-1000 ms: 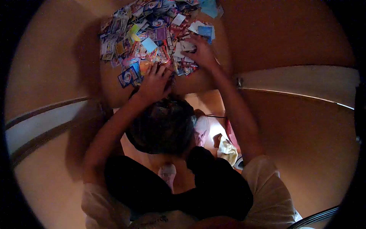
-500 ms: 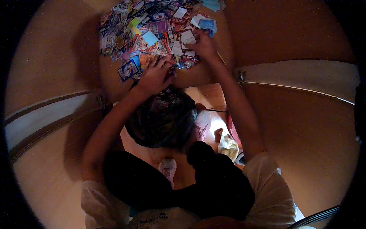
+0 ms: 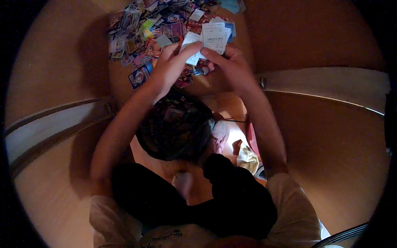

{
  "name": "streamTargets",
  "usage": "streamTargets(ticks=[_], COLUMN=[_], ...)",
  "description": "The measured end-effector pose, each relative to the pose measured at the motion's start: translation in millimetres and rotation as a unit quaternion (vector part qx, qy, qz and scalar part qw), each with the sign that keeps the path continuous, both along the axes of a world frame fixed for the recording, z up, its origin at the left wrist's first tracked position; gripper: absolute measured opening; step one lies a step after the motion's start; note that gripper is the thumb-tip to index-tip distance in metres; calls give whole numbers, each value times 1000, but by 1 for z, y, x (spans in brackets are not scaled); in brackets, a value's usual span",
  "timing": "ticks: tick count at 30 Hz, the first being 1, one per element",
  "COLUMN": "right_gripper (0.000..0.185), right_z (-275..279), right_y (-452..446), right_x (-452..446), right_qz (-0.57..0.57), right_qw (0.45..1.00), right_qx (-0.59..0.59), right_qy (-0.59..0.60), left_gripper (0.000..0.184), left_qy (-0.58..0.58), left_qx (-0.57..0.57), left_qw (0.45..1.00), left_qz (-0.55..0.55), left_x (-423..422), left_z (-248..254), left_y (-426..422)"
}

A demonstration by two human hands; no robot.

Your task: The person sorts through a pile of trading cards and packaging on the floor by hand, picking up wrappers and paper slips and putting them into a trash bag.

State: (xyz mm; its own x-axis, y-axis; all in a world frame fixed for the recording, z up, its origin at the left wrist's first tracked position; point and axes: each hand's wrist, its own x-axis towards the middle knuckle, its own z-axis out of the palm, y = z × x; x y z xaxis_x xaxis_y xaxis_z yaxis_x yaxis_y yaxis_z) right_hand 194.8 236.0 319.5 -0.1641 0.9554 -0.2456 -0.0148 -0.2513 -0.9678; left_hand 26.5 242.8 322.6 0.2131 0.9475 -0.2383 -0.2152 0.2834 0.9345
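My left hand [image 3: 171, 62] pinches a white paper slip [image 3: 190, 38] between thumb and fingers. Beside it, my right hand [image 3: 231, 62] grips a second white slip with printed lines [image 3: 214, 34], held up facing me. The two thumbs almost meet at the slips' lower edges. Below and behind them spreads a heap of trading cards [image 3: 171, 29] and red wrappers on a wooden surface. One blue-bordered card [image 3: 139, 76] lies at the near left edge of the heap, by my left wrist.
A round container lined with a black bag [image 3: 175, 128] stands below the table edge, between my legs, with dim contents. A pale cloth [image 3: 247, 159] lies on the floor to its right. Wooden panels [image 3: 322, 120] flank both sides.
My hands have lifted off the card heap and come together. Each has taken hold of a white slip; before, the left lay at the heap's near edge and the right on its right side.
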Motion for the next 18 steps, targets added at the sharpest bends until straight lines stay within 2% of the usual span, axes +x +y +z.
streamTargets(ticks=[1, 2, 3, 6, 8, 12, 14, 17, 18], right_gripper=[25, 25, 25, 25, 26, 24, 24, 24, 21], right_z=[13, 21, 28, 45, 55, 74, 74, 68, 68], right_y=[-5, -8, -10, -15, -18, -25, -26, -23, -22], right_x=[-2, -2, -1, 3, 6, 2, -4, -12, -15], right_qz=[13, 12, 8, 9, 14, 50, 51, 58, 19], right_qw=[999, 999, 999, 999, 999, 998, 998, 996, 996], right_qx=[-2, -1, 4, 1, -6, 8, 8, 15, 19], right_qy=[31, 31, 30, 38, 46, 23, 25, 68, 87], left_gripper=[42, 37, 37, 35, 33, 31, 28, 25, 25], left_qy=[38, -50, -49, -37, -85, -35, -23, -13, -12], left_qx=[-33, -41, -41, -18, 31, 11, 40, 71, 72], left_qw=[999, 998, 998, 999, 996, 999, 999, 996, 996], left_qz=[-7, -28, -28, -7, -17, -9, 21, 60, 60], left_x=[3, 5, 7, 13, 17, 8, 6, 0, -3], left_z=[8, 5, 9, 28, 41, 49, 54, 56, 56], left_y=[-3, -2, -2, -8, -17, -24, -27, -29, -28])
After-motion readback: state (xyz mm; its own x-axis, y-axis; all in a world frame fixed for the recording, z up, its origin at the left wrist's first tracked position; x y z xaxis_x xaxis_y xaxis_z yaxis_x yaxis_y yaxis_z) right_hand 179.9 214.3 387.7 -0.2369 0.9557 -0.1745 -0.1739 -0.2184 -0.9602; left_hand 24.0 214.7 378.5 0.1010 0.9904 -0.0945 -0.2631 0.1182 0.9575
